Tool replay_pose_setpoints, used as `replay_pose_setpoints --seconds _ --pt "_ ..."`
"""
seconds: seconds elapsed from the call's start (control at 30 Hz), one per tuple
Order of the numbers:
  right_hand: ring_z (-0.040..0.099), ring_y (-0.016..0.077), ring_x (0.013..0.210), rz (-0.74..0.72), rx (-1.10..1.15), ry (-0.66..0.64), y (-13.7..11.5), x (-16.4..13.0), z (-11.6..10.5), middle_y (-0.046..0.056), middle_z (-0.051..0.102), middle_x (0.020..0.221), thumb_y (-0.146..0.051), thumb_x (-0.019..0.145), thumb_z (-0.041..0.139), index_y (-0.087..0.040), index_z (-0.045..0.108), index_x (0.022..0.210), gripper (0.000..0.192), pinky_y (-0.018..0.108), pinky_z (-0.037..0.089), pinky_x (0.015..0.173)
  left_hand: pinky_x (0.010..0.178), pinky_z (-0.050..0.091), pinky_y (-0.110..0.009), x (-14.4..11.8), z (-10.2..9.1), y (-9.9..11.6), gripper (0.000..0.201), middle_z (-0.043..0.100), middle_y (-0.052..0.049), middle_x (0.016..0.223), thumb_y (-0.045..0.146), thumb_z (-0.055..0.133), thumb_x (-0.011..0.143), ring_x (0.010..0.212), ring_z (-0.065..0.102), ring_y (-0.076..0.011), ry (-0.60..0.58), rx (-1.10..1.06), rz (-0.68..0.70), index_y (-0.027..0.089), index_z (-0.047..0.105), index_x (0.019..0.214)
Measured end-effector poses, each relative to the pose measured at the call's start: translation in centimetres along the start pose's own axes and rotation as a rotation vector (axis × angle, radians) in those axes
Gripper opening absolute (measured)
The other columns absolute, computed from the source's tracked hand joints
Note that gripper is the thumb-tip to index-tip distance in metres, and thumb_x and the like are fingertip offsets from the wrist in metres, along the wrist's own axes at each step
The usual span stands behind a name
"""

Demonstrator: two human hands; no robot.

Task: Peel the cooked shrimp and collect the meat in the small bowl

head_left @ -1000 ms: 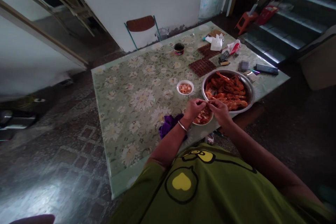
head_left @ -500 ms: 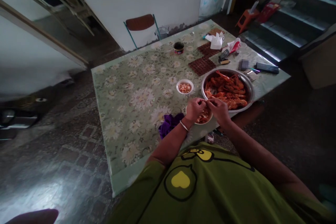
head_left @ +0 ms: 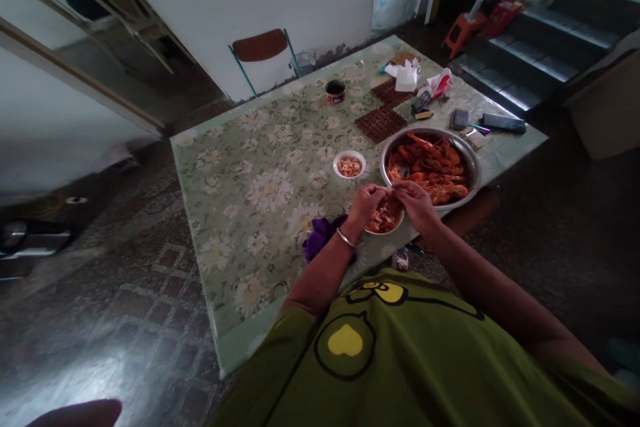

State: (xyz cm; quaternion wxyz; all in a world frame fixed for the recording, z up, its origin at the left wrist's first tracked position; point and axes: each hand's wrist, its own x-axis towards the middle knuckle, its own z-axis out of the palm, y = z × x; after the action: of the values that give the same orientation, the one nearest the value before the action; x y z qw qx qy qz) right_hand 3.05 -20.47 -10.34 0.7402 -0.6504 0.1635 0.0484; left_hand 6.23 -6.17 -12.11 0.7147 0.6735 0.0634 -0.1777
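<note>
Both hands meet above a bowl [head_left: 386, 233] that holds reddish shrimp shells and scraps. My left hand [head_left: 366, 205], with a bangle at the wrist, has its fingertips pinched on one end of a small pale shrimp [head_left: 389, 191]. The fingers of my right hand [head_left: 414, 202] are closed on the shrimp's other end. Most of the shrimp is hidden by the fingertips. Just beyond the right hand, a steel basin [head_left: 477, 173] is heaped with whole orange-red shrimp [head_left: 427, 163]. A small white bowl [head_left: 336, 167] to the left contains peeled shrimp pieces [head_left: 349, 166].
A purple cloth [head_left: 317, 238] lies beside my left forearm on the floral tablecloth [head_left: 270, 190]. Farther back are a small tin [head_left: 335, 91], brown woven mats [head_left: 380, 124], white tissue [head_left: 406, 76] and a dark case [head_left: 504, 123]. A chair [head_left: 260, 45] stands behind the table.
The hands have drawn slightly apart, and the pale shrimp shows between the fingertips. The whole view has shifted a little; bowls and basin stay in place on the table.
</note>
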Motion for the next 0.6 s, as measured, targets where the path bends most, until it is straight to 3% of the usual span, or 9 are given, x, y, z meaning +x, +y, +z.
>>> replay_pose_setpoints --seconds 0.13,0.27,0.33,0.43,0.6 --pt "0.061 0.0186 0.07 -0.232 -0.324 0.024 0.5 -0.4 -0.3 0.002 0.07 0.078 -0.061 0.075 0.076 -0.024 0.071 0.09 0.04 0.033 0.052 0.069 0.054 0.039 -0.021 0.2 0.0 -0.6 0.011 0.058 0.006 0.056 0.024 0.065 0.077 0.05 0.047 -0.0079 0.009 0.031 0.008 0.016 0.071 0.071" --pt "0.065 0.0234 0.084 -0.494 -0.639 0.206 0.6 -1.3 -1.0 0.009 0.074 0.096 -0.054 0.085 0.07 -0.024 0.072 0.1 0.034 0.039 0.055 0.084 0.055 0.04 -0.021 0.3 -0.1 -0.9 0.013 0.06 0.005 0.057 0.027 0.066 0.078 0.051 0.049 -0.0089 0.055 0.103 0.034 0.016 0.071 0.072" --pt "0.068 0.026 0.091 -0.57 -0.756 0.168 0.5 -1.7 -1.1 0.01 0.076 0.097 -0.047 0.09 0.066 -0.025 0.073 0.096 0.024 0.04 0.055 0.09 0.056 0.041 -0.022 0.2 -0.1 -0.8 0.014 0.06 0.004 0.057 0.027 0.066 0.08 0.052 0.051 -0.0098 0.081 0.152 0.05 0.016 0.071 0.072" --pt "0.072 0.0272 0.094 -0.599 -0.762 0.092 0.5 -1.9 -0.8 0.011 0.079 0.099 -0.041 0.095 0.06 -0.025 0.075 0.094 0.022 0.041 0.056 0.092 0.058 0.043 -0.022 -0.1 -0.1 -0.6 0.014 0.063 0.004 0.059 0.026 0.066 0.081 0.055 0.054 -0.0108 0.092 0.189 0.07 0.016 0.073 0.074" --pt "0.073 0.0271 0.093 -0.495 -0.639 0.135 0.5 -1.2 -0.6 0.009 0.081 0.099 -0.042 0.089 0.065 -0.025 0.079 0.092 0.022 0.041 0.058 0.093 0.063 0.045 -0.022 -1.0 0.0 0.3 0.012 0.066 0.003 0.063 0.023 0.067 0.08 0.06 0.057 -0.011 0.059 0.17 0.109 0.016 0.073 0.073"
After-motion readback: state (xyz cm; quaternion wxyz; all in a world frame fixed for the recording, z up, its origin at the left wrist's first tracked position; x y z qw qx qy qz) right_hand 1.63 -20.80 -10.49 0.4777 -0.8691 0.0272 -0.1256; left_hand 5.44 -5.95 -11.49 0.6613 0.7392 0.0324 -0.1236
